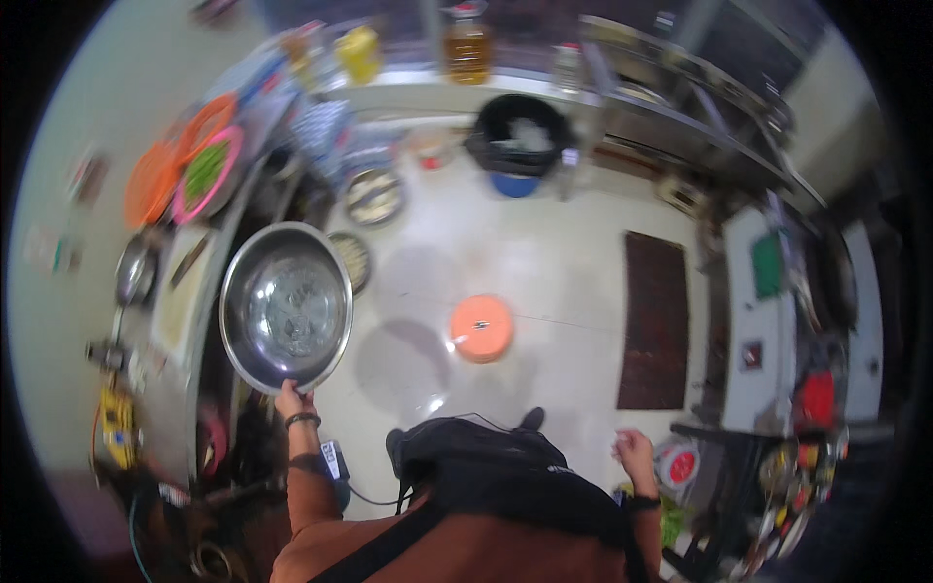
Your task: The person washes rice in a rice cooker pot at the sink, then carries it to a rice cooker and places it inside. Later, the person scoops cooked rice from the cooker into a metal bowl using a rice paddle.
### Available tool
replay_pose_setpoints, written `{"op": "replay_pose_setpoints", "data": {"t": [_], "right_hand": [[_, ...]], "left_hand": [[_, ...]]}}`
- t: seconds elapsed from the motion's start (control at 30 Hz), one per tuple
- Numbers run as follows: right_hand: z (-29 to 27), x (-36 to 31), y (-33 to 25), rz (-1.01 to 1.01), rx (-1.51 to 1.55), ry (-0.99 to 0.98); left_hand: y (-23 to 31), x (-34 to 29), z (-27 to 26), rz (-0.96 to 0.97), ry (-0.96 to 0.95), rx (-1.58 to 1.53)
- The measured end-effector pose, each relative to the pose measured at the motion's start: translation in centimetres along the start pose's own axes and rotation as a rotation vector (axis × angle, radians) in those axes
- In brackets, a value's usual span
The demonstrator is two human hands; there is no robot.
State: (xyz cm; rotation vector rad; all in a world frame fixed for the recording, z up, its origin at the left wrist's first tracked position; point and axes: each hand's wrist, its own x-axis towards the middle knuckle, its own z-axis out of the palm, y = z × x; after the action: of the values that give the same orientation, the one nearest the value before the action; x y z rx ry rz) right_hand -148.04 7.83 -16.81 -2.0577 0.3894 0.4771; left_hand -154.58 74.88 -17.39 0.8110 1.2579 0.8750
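My left hand [293,398] grips the near rim of a large stainless steel basin [335,340], its fingers closed over the edge. The basin is held out to the left, its shiny inside facing up, and I see only a wet-looking sheen at its bottom. Well apart from it, on the right, my right hand [634,452] hangs in the air with loosely curled fingers and nothing visible in it. Beside that hand is a round white scale-like thing with a red centre [677,464]. An orange round stool [481,328] stands on the floor ahead of me.
Left of the basin, a counter holds a cutting board [180,291] with a knife [190,260] and a pink-rimmed basin of greens [206,177]. Bowls of pale food [374,197] sit on the floor. Farther off stands a black tub [522,128]; a dark mat [654,321] lies right.
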Motion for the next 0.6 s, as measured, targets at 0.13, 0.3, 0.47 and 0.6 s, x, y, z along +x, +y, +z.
{"op": "replay_pose_setpoints", "data": {"t": [0.13, 0.3, 0.47, 0.6], "right_hand": [[-7.2, 8.3, -4.3, -0.191, 0.033, -0.055], [-13.1, 18.9, -13.7, -0.237, 0.324, -0.172], [-20.9, 30.7, -21.0, -0.324, 0.402, -0.239], [-29.6, 40.6, -26.2, -0.303, 0.437, -0.172]], "left_hand": [[-6.1, -12.1, 14.3, -0.230, -0.303, 0.199], [-10.8, -23.4, 31.3, -0.257, -0.659, 0.402], [-15.7, -33.6, 50.3, -0.189, -1.036, 0.572], [-19.7, -41.0, 66.8, -0.157, -1.282, 0.615]]}}
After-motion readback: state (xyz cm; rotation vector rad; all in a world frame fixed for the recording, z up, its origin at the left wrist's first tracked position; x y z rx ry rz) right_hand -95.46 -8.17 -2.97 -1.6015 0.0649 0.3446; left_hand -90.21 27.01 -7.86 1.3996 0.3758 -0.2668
